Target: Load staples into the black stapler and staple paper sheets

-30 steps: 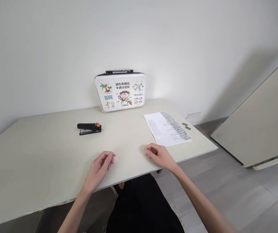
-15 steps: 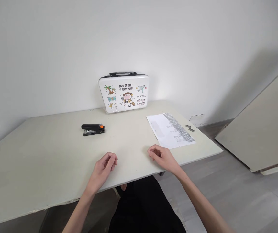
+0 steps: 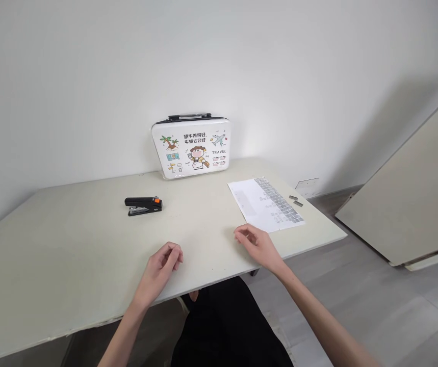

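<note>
My left hand rests near the table's front edge, its fingers curled in with nothing showing between them. My right hand is likewise loosely closed, just short of the near corner of a printed sheet of paper. Nothing shows in its grasp either. Beyond my left hand, and apart from it, a black stapler with an orange button lies on its base, its nose pointing left. Past the sheet's right side lie two short strips of grey staples.
A white carrying case with cartoon prints and a black handle leans upright against the wall. All this stands on a pale table. To the right, a large light panel slants over the grey floor.
My right hand has risen slightly and its fingers have shifted a little. The view has turned slightly, so the table things appear further left. My left hand stays curled in place.
</note>
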{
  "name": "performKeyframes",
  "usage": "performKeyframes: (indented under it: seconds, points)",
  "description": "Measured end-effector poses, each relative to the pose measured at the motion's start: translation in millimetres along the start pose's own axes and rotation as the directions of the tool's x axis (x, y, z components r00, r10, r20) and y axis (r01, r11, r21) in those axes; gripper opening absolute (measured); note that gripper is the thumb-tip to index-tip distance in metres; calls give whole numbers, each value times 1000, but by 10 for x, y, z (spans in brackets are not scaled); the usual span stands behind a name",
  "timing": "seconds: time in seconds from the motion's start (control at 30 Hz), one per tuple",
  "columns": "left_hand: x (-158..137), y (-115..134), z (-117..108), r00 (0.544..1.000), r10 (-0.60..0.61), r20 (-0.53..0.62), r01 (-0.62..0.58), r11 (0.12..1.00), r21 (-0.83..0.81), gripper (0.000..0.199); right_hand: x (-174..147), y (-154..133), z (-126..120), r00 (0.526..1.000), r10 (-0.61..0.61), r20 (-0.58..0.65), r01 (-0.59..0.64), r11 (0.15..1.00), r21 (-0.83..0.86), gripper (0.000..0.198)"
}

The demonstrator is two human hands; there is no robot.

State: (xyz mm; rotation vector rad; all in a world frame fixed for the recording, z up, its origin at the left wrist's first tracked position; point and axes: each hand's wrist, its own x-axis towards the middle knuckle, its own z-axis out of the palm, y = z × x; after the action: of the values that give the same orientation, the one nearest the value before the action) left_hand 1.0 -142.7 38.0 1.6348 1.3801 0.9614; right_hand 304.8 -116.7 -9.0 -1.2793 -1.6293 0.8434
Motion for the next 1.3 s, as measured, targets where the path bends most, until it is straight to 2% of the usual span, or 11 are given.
performKeyframes:
  seconds: [0.1,0.2,0.33,0.43,0.57,0.67,0.8,1.13,1.3]
  points:
    - [6,-14,-1,1000,-4,17,3,999,35,43,-27,92,-176,989,-59,-132,39,987,-154,32]
    - [11,-36,-3,1000,-2,28,1,999,54,43,-61,271,-426,968,-131,-216,46,933,-357,39]
    - [15,-70,-9,1000,-6,31,4,998,60,42,-118,550,-680,965,-173,-198,23,805,-592,52]
    - [19,-90,-15,999,-9,35,7,998,56,42,-157,673,-743,981,-93,-170,-53,716,-696,63]
    - [20,-88,-16,999,-15,36,12,998,61,41,-182,715,-728,981,64,-183,-182,621,-762,73]
    - [18,-81,-11,1000,-13,25,11,998,66,41,-182,720,-711,978,126,-164,-206,567,-797,73]
    - [16,-90,-11,1000,-5,15,4,998,67,40,-181,725,-707,980,122,-159,-200,536,-820,72]
    - [3,-29,0,1000,-3,2,3,995,97,42,-214,680,-680,984,79,-162,-178,559,-810,70]
    - [-5,-62,-6,1000,-2,7,1,994,105,42,-396,495,-519,994,35,-100,-103,541,-835,68]
